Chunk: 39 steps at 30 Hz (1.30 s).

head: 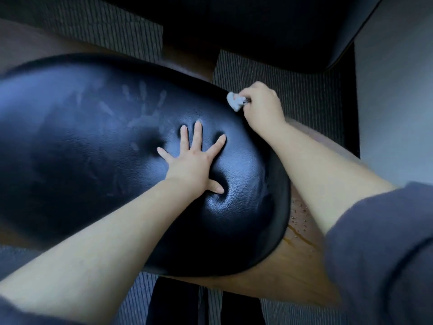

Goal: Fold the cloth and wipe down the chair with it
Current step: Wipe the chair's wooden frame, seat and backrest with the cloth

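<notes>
**Cloth at the far edge of the seat, the leather lying toward 8 o'clock**

The right hand [263, 105] was curled tightly around the cloth [235, 102], which was bunched into a small pale wad. Only a part of it showed past the fingers, so I cannot tell how neatly it was folded. The cloth touched the rim of the black leather seat [93, 148] of the chair, at about 1 o'clock from the middle of the view.

The left hand [192, 158] lay flat on the seat with the fingers spread and straight. It held nothing and pressed a dent into the cushion.

Almost all of the seat lay from the cloth toward 8 o'clock, and its long axis ran roughly from 10 o'clock to 4 o'clock. Pale hand-shaped marks [145, 102] were at 9 o'clock from the cloth, beyond the left hand. In my judgement the coming stroke should travel from the rim inward toward these marks, and the right hand was the nearer one to do it.
</notes>
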Tool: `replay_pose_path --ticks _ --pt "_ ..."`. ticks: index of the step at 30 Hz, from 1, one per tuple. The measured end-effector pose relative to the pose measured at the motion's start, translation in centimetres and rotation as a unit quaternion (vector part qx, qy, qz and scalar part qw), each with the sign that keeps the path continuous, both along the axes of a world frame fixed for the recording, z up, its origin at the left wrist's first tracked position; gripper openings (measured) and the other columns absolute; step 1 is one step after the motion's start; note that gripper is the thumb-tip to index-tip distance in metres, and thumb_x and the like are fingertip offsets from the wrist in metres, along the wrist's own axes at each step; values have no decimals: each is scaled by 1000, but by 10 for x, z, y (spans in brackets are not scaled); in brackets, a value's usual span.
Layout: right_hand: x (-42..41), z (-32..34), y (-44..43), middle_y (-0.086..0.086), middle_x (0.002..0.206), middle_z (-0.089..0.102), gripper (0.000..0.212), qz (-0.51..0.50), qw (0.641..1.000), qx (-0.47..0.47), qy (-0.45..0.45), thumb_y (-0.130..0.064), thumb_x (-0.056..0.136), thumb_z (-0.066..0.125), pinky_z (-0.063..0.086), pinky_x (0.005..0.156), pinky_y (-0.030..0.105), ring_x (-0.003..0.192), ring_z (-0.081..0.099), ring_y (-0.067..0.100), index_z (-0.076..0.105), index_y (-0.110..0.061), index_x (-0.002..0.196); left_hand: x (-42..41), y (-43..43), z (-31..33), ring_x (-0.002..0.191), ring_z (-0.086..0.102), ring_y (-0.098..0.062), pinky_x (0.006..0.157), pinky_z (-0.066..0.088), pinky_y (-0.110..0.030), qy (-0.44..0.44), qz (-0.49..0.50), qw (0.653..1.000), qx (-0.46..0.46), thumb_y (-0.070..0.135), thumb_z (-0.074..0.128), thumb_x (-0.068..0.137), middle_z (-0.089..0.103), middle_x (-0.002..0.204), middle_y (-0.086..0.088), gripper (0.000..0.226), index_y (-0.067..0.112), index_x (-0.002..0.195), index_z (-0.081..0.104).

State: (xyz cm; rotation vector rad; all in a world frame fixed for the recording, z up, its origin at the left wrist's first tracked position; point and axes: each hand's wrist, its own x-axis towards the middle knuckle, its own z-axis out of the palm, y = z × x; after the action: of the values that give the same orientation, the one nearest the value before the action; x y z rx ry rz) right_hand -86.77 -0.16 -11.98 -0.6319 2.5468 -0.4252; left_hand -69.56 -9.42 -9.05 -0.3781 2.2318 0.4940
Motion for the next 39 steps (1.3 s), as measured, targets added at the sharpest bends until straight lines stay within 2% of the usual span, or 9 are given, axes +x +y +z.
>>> replay_pose_path --ticks 5,11,16,21,24,26,32,35,39 --pt "42 25 54 7 98 58 28 -62 997 -41 33 2 82 48 45 77 35 89 56 25 74 -9 86 -1 -1 4 145 -28 -36 99 12 -84 -2 0 1000 2 63 77 65 -33 158 -8 124 49 151 -12" --pt "47 16 35 -2 90 54 25 -159 984 -77 32 3 75 45 49 77 38 89 56 25 64 -11 68 2 0 1 145 -29 -37 99 11 -84 3 0 1000 -2 64 76 66 -33 157 -9 123 48 150 -12" --pt "121 47 89 -1 95 53 23 -151 981 -76 94 13 73 52 42 75 32 93 52 27 67 -5 75 -2 -2 5 145 -29 -36 99 11 -84 -7 6 1000 5 62 77 66 -34 157 -7 123 49 151 -11" --pt "81 29 65 -18 81 45 38 -207 970 -111 57 13 68 38 45 74 37 89 54 30 49 -22 57 -1 -2 3 145 -29 -36 100 9 -84 -2 13 1000 11 60 78 67 -33 157 -7 121 49 151 -8" --pt "123 46 86 -2 89 55 23 -144 984 -61 87 9 69 41 35 72 27 89 48 27 56 -8 64 -1 -1 3 145 -28 -37 99 9 -85 4 10 1000 9 60 78 67 -32 158 -8 121 49 151 -8" --pt "172 65 109 5 90 57 21 -86 990 -57 95 2 68 39 37 71 29 86 47 26 59 -5 67 -1 -1 5 145 -27 -37 99 10 -84 1 10 1000 9 60 78 67 -32 158 -8 121 49 151 -8" --pt "143 60 90 3 88 56 21 -118 988 -59 78 4 69 42 45 65 39 84 43 22 54 -11 60 -1 -1 8 146 -26 -36 100 9 -83 1 15 1000 10 59 79 67 -30 159 -6 120 50 151 -5" --pt "186 67 100 3 90 59 22 -75 992 -46 88 -9 71 40 41 67 34 86 44 21 61 -12 66 0 -1 6 146 -26 -35 100 9 -83 10 16 1000 12 58 80 67 -29 159 -7 120 50 151 -4" --pt "221 83 119 1 84 57 23 -34 997 -63 27 -3 66 39 44 65 34 79 38 7 60 -12 64 -2 -2 11 146 -25 -34 101 11 -83 2 12 1000 12 60 80 66 -29 160 -5 121 50 151 -6"
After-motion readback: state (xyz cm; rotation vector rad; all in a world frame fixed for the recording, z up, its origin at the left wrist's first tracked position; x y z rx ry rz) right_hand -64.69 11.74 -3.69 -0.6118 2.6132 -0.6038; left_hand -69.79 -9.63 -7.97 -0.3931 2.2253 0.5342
